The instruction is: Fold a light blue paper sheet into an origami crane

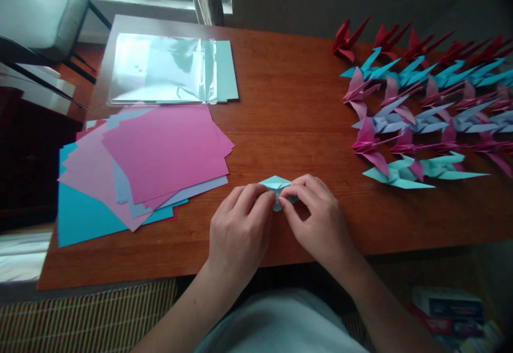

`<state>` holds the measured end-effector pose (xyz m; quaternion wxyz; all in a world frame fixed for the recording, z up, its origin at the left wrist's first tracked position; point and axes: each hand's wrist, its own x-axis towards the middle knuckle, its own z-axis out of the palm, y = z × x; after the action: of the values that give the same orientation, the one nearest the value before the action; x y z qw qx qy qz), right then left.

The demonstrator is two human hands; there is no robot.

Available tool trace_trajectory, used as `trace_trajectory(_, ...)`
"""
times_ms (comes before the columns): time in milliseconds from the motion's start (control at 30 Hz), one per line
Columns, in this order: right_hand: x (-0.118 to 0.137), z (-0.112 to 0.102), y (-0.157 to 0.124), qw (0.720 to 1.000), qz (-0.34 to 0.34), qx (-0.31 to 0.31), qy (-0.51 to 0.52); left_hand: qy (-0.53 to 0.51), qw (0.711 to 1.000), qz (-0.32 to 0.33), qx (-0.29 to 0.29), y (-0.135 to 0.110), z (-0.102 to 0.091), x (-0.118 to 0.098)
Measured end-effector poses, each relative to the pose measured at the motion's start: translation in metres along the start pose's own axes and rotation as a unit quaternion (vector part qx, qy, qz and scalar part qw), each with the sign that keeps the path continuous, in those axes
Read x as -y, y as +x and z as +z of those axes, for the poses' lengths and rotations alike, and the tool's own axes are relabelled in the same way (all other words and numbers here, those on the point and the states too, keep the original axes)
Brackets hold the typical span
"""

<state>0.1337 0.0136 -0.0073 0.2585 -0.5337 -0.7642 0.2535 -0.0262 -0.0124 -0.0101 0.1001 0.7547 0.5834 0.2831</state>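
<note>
A small piece of folded mint-green origami paper (276,182) is between my two hands, just above the front part of the wooden table. My left hand (242,222) pinches its left side, fingers curled and thumb pressed in. From the right, my right hand (316,214) grips the other side between thumb and fingertips. The paper's pointed top and a little of its lower middle show; my fingers cover both sides. To the right stand two finished mint paper cranes (401,174), the same colour as the folded piece.
Loose pink, lilac and blue paper sheets (172,150) are fanned out at the left. Behind them lies a clear plastic packet (160,70) of mint sheets. Rows of red, blue and pink paper cranes (363,91) fill the right side. A chair (44,11) stands beyond the table (280,102).
</note>
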Motion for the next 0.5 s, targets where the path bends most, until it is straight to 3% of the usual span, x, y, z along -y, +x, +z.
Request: trace_trajectory(500, 0.0032, -0.0003, 0.0005, 1.000, 0.005, 0.006, 0.002, -0.010, 1.000, -0.006, 0.010, 0.0003, 0.0004, 0.0017)
